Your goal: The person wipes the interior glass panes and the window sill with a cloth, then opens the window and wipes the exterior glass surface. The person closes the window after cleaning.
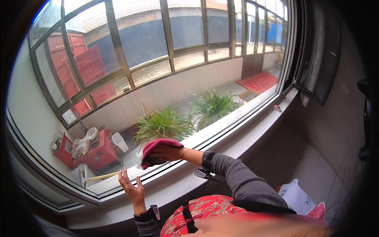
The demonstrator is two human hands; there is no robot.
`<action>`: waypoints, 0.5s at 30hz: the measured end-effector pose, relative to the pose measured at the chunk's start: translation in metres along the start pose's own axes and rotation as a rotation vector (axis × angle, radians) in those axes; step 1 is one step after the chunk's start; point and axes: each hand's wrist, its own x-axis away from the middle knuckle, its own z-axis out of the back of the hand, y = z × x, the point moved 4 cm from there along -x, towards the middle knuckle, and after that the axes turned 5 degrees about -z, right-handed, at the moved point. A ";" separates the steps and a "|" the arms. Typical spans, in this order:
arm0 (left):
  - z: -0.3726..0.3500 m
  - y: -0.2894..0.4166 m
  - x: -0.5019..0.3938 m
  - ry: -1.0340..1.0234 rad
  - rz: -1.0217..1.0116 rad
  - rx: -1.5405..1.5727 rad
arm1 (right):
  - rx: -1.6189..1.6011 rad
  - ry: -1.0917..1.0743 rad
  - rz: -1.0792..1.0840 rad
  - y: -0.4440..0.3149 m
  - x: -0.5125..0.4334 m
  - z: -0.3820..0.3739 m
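Observation:
My right hand (169, 153) lies over a dark red cloth (161, 143) and holds it flat against the large glass pane of the window, just above the lower frame. Part of the cloth hangs below the fingers, darker in shade. To the lower left, my left hand (132, 187) is raised with its fingers apart and nothing in it. Its fingertips are near the glass; whether they touch it I cannot tell. Below both hands runs the pale window frame (216, 139) and, nearer to me, the windowsill (189, 180).
A small red-and-white object (277, 107) lies on the sill's far right, near an open window sash (321, 59). A checked cloth (296, 197) is behind my right arm. Beyond the glass stand green plants (162, 123), a red cabinet (100, 152) and a white bin (120, 142).

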 end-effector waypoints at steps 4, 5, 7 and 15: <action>0.020 -0.014 0.003 0.013 0.041 -0.004 | 0.331 0.508 -0.242 0.066 0.030 0.147; 0.024 -0.019 0.001 0.007 0.067 0.007 | 0.913 0.713 -0.125 0.070 0.017 0.195; 0.028 -0.024 -0.002 0.020 0.048 -0.070 | 0.880 1.038 -0.497 0.089 -0.028 0.271; 0.018 -0.012 -0.025 0.014 -0.051 -0.175 | 0.736 0.513 0.316 -0.056 -0.203 0.140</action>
